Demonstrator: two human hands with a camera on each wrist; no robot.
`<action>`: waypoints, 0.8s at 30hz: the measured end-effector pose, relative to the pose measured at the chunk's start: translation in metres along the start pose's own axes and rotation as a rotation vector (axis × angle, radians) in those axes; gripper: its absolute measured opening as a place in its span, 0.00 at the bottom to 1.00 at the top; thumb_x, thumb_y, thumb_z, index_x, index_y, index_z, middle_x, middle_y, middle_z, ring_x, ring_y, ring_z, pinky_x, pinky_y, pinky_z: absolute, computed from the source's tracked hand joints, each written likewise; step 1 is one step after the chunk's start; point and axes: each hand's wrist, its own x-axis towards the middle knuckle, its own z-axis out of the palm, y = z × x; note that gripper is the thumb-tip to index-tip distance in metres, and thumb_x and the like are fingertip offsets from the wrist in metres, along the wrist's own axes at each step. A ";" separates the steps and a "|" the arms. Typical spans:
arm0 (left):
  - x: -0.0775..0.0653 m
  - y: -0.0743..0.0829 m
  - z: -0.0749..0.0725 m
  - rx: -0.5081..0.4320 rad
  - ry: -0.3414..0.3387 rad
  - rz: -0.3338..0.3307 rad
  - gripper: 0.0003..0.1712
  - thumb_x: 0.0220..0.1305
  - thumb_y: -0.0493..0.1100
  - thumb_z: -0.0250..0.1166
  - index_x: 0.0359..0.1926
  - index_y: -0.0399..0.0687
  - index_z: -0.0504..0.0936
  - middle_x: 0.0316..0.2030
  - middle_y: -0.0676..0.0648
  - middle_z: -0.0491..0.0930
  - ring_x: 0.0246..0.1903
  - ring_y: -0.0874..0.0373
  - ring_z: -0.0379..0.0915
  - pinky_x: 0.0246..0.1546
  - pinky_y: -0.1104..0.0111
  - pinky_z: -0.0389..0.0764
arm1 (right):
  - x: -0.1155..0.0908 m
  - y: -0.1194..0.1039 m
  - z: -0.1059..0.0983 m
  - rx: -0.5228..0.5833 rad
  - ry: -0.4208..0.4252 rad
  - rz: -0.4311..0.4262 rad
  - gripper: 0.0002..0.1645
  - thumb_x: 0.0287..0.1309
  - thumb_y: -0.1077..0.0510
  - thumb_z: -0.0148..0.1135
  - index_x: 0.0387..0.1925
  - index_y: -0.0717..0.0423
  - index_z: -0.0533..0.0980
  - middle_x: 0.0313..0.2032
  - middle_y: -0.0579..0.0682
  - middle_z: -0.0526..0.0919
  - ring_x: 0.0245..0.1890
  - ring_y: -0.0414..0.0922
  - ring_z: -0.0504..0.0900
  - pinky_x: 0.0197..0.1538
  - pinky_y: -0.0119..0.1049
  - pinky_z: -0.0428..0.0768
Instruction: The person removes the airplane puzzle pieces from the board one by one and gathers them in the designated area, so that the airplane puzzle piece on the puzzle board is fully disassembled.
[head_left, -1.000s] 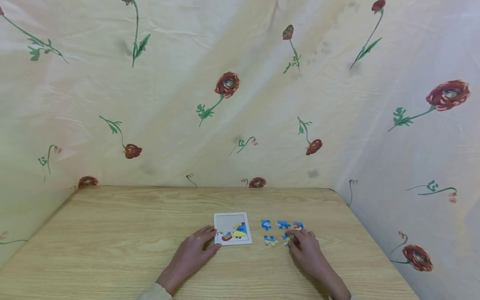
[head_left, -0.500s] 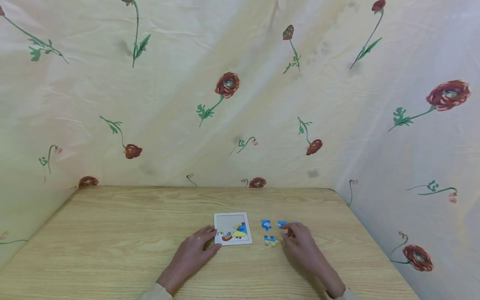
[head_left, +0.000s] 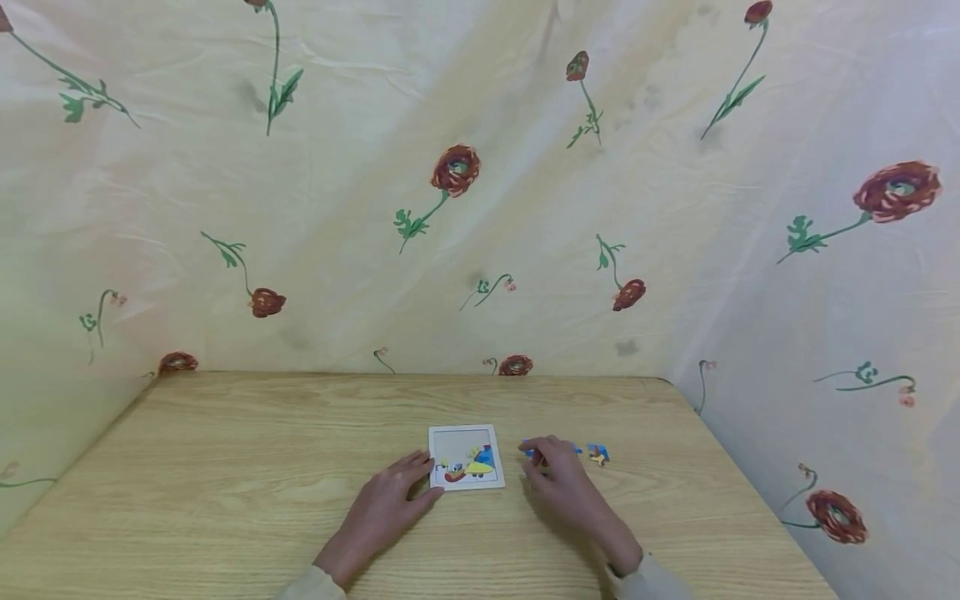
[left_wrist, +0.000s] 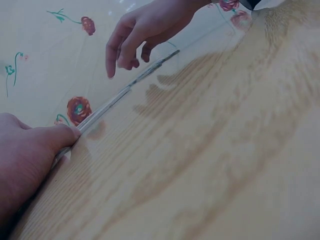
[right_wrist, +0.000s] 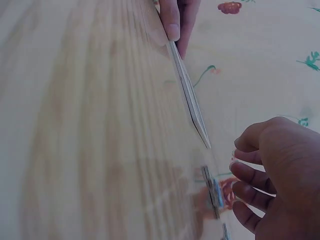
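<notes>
A square jigsaw tray [head_left: 459, 440] with a white rim lies on the table, its lower part filled with coloured picture pieces and its upper part bare grey. My left hand [head_left: 386, 508] rests against its left side, thumb [left_wrist: 62, 135] at the near corner and fingers along the edge. Right of the tray, my right hand [head_left: 566, 487] hovers low over loose jigsaw pieces, its fingers loosely bent. In the right wrist view, nothing shows between the thumb and fingers. One blue and yellow piece [head_left: 597, 453] is in plain sight; other pieces are partly or wholly hidden by the hand.
The wooden table [head_left: 300, 442] runs back to a flower-printed cloth [head_left: 337, 208] at the rear and sides. Seen edge-on in the right wrist view, loose pieces [right_wrist: 212, 192] lie just past the tray's corner.
My right hand has moved left across the loose pieces, towards the tray, uncovering the far-right piece and covering those nearer the tray. My left hand and the tray stay put.
</notes>
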 end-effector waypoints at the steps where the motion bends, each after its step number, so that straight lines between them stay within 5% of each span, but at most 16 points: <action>1: 0.000 0.000 0.000 0.000 -0.001 -0.001 0.27 0.70 0.52 0.69 0.60 0.36 0.84 0.63 0.38 0.79 0.65 0.40 0.73 0.61 0.43 0.76 | 0.001 -0.002 0.002 0.000 -0.004 -0.005 0.13 0.65 0.70 0.64 0.50 0.62 0.81 0.35 0.43 0.76 0.40 0.43 0.71 0.41 0.33 0.78; 24: 0.001 -0.003 0.003 0.033 0.013 0.028 0.27 0.70 0.52 0.69 0.59 0.36 0.84 0.63 0.38 0.79 0.64 0.42 0.74 0.60 0.46 0.77 | 0.027 -0.017 0.036 -0.007 -0.072 -0.084 0.10 0.70 0.67 0.60 0.50 0.62 0.80 0.36 0.45 0.74 0.40 0.45 0.69 0.40 0.35 0.73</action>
